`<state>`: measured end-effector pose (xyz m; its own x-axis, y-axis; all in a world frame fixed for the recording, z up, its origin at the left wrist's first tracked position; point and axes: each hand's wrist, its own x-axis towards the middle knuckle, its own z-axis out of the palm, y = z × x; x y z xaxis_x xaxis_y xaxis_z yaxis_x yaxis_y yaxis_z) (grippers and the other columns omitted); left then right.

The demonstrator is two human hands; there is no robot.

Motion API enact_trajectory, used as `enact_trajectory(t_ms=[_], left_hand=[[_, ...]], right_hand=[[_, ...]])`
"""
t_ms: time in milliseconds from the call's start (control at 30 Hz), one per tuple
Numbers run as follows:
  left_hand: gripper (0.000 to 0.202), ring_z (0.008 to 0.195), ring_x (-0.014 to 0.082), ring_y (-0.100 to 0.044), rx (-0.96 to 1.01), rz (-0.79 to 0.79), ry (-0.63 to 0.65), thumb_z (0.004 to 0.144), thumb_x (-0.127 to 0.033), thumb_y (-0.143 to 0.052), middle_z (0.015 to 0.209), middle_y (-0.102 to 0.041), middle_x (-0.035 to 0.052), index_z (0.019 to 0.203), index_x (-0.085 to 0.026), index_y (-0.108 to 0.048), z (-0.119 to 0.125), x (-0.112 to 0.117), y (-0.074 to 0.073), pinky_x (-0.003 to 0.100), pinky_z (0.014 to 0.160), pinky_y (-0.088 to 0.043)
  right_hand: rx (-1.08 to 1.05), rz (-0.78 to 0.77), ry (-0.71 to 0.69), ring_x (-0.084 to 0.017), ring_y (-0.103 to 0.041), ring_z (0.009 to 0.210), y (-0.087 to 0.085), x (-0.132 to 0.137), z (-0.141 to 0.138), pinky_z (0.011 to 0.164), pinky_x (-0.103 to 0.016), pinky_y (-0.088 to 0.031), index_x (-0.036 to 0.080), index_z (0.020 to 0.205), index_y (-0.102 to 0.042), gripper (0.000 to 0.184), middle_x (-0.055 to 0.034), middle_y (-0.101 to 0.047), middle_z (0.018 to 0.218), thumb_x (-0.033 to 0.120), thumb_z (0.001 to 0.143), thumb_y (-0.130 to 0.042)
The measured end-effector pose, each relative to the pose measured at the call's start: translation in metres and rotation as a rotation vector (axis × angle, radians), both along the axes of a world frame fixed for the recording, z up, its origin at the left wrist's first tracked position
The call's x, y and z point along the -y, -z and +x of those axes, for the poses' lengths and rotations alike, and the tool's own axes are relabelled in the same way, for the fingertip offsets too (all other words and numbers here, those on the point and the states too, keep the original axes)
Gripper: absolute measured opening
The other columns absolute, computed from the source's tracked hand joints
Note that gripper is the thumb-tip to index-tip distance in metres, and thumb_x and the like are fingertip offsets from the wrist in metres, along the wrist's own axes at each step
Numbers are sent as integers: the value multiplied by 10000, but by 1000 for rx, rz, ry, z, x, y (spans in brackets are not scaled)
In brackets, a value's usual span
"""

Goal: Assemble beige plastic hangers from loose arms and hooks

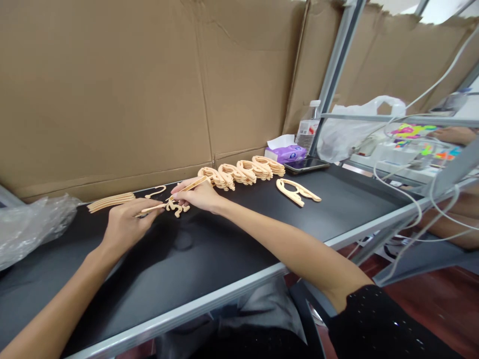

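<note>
My left hand (125, 224) rests on the black tabletop (209, 249), fingers closed on a thin beige plastic arm piece (151, 208). My right hand (198, 195) pinches another beige arm piece (190, 185) that angles up to the right. Between the two hands lies a small cluster of beige connector parts (177, 208). A loose beige hook (156, 190) lies just behind them. Left of it sits a stack of straight beige arm pieces (111, 201).
Piles of folded beige hangers (243, 173) line the back of the table, and one assembled hanger (297, 191) lies to the right. Cardboard walls (112, 89) stand behind. A crumpled plastic bag (30, 224) lies far left; a tissue pack (286, 151), phone (306, 164) and bottle (307, 130) sit back right.
</note>
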<state>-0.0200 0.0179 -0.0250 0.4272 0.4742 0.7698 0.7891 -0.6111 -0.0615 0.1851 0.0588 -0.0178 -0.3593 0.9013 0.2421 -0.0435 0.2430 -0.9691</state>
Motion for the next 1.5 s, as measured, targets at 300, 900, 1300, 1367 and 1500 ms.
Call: enact_trajectory(t_ms=[300,900,1300,1367,1500], left_hand=[[159,798,205,-725,-26,2,21,872,-269,-588,880,-772,42,870,-216,-739,-10,-3,5,296,762,-559],[263,887,227,-701,-135,-23,16,924,-294,-505,993,-718,111,905,-187,-745,-8,1,1,323,787,-565],[243,845,190,-697,-90,-57,102,915,-277,-532,970,-716,101,892,-175,-750,-1,2,0,286,765,-563],[231,855,193,-698,-86,-52,115,914,-252,-538,973,-717,107,891,-164,-751,0,2,0,286,773,-562],[213,854,179,-697,-108,-34,109,916,-230,-552,983,-719,105,889,-157,-750,-1,2,1,270,781,-553]], right_hand=[[206,229,37,-109,-651,643,8,-2,-2,663,-244,-536,162,843,-750,86,-20,-730,772,167,783,-689],[223,370,82,-112,-665,798,5,6,-3,768,-224,-502,177,821,-752,99,-12,-741,842,128,802,-668],[250,326,11,-122,-662,775,1,3,2,739,-236,-499,164,801,-747,77,-13,-730,806,131,778,-680],[255,347,13,-124,-664,783,1,3,2,743,-235,-495,165,785,-749,76,-16,-733,807,126,774,-685],[267,370,-1,-129,-669,786,1,3,2,731,-231,-492,161,791,-757,95,-23,-736,815,114,776,-676]])
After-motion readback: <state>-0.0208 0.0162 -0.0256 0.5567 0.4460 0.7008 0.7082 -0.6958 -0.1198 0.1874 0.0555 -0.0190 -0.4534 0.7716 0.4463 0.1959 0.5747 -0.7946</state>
